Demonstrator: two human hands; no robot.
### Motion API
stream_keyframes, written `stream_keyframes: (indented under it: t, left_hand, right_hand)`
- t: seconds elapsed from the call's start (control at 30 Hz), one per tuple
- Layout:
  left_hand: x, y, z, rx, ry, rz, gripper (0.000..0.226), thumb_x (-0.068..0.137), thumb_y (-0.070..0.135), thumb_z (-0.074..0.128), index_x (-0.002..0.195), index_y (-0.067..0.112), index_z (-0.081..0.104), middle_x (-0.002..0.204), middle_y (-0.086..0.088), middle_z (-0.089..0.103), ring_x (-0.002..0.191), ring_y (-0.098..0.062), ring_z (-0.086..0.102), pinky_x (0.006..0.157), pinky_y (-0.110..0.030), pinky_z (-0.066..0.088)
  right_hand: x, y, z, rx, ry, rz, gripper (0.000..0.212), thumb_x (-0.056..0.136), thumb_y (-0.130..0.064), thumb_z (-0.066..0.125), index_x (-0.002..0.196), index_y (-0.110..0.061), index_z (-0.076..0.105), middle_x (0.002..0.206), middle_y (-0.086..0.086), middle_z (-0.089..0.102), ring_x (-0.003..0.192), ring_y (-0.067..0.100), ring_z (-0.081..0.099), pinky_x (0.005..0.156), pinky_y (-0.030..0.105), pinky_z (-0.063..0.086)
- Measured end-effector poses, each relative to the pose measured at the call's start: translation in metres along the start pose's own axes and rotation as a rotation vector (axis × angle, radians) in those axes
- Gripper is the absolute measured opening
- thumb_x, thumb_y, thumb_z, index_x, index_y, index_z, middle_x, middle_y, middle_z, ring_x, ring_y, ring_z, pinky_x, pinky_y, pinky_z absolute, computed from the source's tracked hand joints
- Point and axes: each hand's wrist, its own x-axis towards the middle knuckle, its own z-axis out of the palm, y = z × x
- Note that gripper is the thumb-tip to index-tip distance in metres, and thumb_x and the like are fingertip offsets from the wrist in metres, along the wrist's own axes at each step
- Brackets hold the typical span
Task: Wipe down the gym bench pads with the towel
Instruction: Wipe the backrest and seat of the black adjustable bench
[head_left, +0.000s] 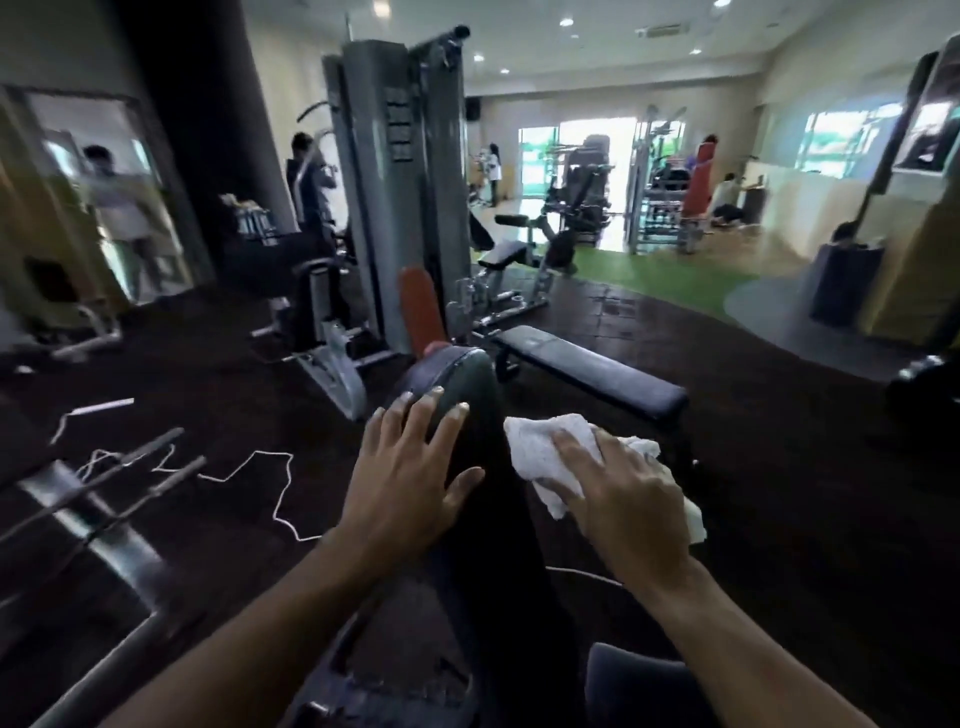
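A black inclined bench back pad (470, 395) rises in front of me, its lower part running down between my arms. My left hand (410, 467) lies flat on the pad's left face near the top, fingers spread, holding nothing. Pressed against the pad's right side is my right hand (623, 499), which holds a crumpled white towel (545, 447). Part of the towel sticks out behind that hand. The bench's seat pad (639, 686) shows at the bottom edge.
A flat black bench (587, 371) stands just beyond on the right. A grey weight-stack machine (400, 197) rises behind the pad. Metal bars (104, 483) and a white cord (260, 467) lie on the dark floor to the left. Several people stand far off.
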Motion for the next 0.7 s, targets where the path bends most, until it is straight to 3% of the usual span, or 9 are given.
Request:
stream_keyframes:
  t: [0.23,0.4,0.5,0.63,0.7]
  left_hand:
    - [-0.015,-0.047,-0.014,0.134,-0.050,-0.205,0.091,0.073,0.078,0.044,0.142,0.019,0.046,0.146,-0.012,0.047,0.130,-0.039,0.045,0.103,-0.057,0.041]
    - [-0.022,-0.046,-0.023,0.210,-0.023,-0.211,0.098,0.069,0.082,0.044,0.145,0.021,0.038,0.147,-0.012,0.046,0.130,-0.040,0.046,0.102,-0.057,0.044]
    - [-0.015,-0.041,-0.021,0.244,-0.066,-0.249,0.100,0.068,0.084,0.045,0.148,0.025,0.031,0.151,-0.011,0.042,0.134,-0.040,0.042,0.104,-0.057,0.041]
    - [-0.017,-0.020,-0.016,0.288,-0.174,-0.314,0.105,0.066,0.084,0.048,0.152,0.027,0.026,0.156,-0.006,0.034,0.139,-0.037,0.035,0.108,-0.057,0.037]
    - [-0.018,-0.007,-0.011,0.291,-0.198,-0.356,0.107,0.065,0.084,0.047,0.152,0.026,0.025,0.156,-0.002,0.034,0.140,-0.034,0.037,0.107,-0.056,0.038]
  right_hand:
    - [0.064,-0.045,0.034,0.183,-0.012,-0.165,0.058,0.093,-0.061,0.042,0.129,-0.023,0.067,0.115,0.013,0.069,0.089,0.036,0.072,0.066,0.049,0.059]
    - [0.084,-0.054,0.041,0.399,0.072,-0.236,0.067,0.102,-0.067,0.029,0.133,-0.022,0.066,0.123,0.015,0.067,0.101,0.037,0.071,0.075,0.052,0.060]
    - [0.087,-0.051,0.052,0.500,0.085,-0.303,0.065,0.102,-0.068,0.031,0.135,-0.023,0.064,0.130,0.015,0.064,0.109,0.037,0.068,0.080,0.054,0.059]
    - [0.088,-0.040,0.067,0.617,0.014,-0.377,0.066,0.098,-0.072,0.034,0.140,-0.027,0.058,0.143,0.017,0.056,0.124,0.042,0.059,0.091,0.065,0.051]
    - [0.085,-0.032,0.074,0.657,-0.104,-0.454,0.069,0.093,-0.075,0.040,0.148,-0.034,0.045,0.155,0.017,0.043,0.137,0.048,0.046,0.099,0.074,0.040]
